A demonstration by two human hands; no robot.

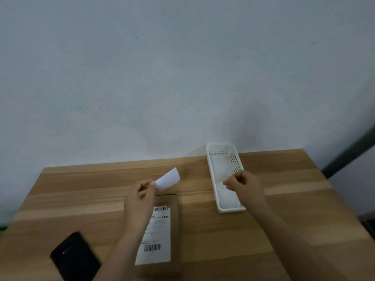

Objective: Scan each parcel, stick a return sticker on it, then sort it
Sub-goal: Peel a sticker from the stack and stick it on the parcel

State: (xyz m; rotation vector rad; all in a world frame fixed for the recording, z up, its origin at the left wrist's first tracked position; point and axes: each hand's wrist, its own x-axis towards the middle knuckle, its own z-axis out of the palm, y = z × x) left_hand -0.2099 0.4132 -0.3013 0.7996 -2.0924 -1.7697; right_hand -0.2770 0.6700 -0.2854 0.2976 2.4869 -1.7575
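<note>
The left hand point(142, 196) is seen from the head camera, raised above the table point(294, 216), with a white return sticker point(168, 178) pinched between thumb and fingertips; the sticker is held up and away from the hand, apart from everything below. Under this hand a brown parcel point(175, 220) is laid flat on the table, and a white shipping label point(159, 234) with two barcodes is stuck to its top. The right hand point(241, 184) is held over a white perforated basket point(231, 209) with its fingers curled together; whether anything is pinched in them cannot be told. A black phone point(75, 258) is laid near the parcel, to its left.
</note>
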